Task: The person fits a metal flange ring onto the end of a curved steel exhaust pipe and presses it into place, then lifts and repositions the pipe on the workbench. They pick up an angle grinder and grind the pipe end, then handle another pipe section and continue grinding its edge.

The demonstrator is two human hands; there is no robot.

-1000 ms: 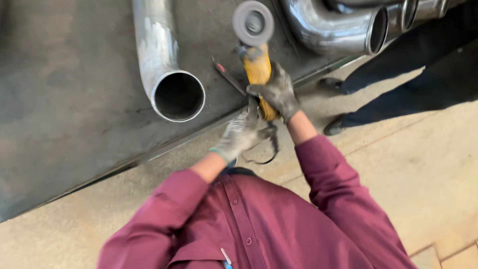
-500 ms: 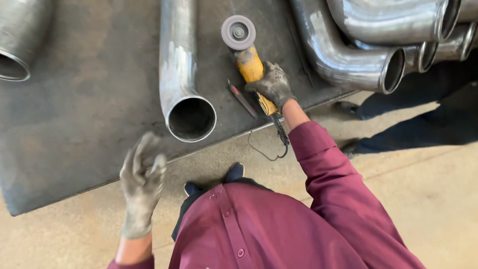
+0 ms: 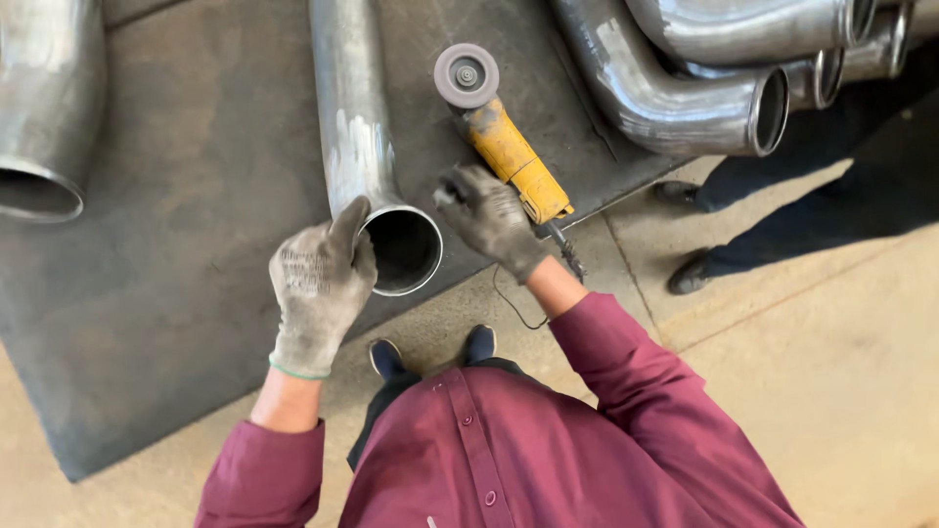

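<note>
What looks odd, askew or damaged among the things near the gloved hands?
The yellow angle grinder lies slantwise on the dark metal plate, its tail reaching the plate's edge. The straight steel pipe shows a scuffed bright patch near its open end. Nothing is spilled.

I see no packages, signs or screens around me. The only thing close to a label is some faint dark print on the back of my left glove [image 3: 318, 284], too blurred to make out.
</note>
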